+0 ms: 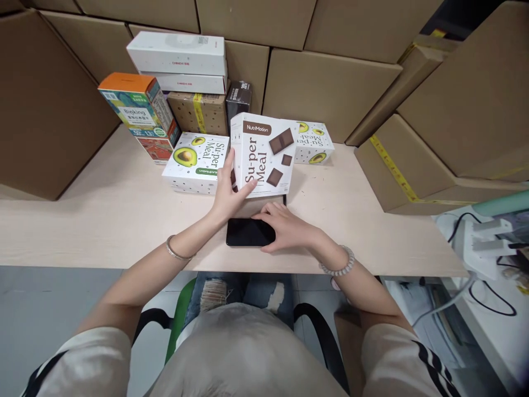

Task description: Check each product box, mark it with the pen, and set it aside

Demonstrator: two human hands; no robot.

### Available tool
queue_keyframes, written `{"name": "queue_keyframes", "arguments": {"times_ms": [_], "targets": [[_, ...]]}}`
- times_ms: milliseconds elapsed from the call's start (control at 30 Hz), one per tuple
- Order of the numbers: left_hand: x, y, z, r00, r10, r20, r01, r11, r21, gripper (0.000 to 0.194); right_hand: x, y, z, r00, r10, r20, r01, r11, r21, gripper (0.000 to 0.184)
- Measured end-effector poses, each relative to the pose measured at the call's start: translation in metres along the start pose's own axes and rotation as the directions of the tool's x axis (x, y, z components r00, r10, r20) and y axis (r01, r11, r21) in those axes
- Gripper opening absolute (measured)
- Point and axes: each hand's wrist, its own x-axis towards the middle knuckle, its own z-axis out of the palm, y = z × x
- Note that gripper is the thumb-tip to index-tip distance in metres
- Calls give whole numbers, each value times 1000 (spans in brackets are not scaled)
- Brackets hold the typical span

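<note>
My left hand (232,184) is closed on the lower left side of a white Su-per Meal box (264,151) printed with chocolate pieces. The box is tilted, its front turned up towards me. Below it, a black smartphone (247,232) lies screen up on the table. My right hand (285,225) grips the phone's right end, fingers along the far edge and thumb at the near one. An avocado-printed Su-per Meal box (196,164) lies just left of the chocolate one, and a second avocado box (316,143) is behind it to the right.
At the back left, an orange-topped Binking carton (138,113) stands beside white boxes (177,55) stacked on a brown taped box (198,113). A small dark box (238,102) is next to them. Large cardboard boxes (326,91) wall in the table (103,231). Chargers and cables (481,248) crowd the right.
</note>
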Motion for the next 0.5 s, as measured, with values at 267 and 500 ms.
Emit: {"name": "queue_keyframes", "arguments": {"times_ms": [267, 500], "targets": [[1, 44, 1, 980, -163, 115, 199, 840, -505, 88, -26, 24, -47, 999, 7, 40, -24, 897, 441, 35], [-1, 51, 2, 919, -319, 231, 393, 708, -587, 78, -35, 40, -72, 822, 566, -64, -379, 628, 680, 41]]}}
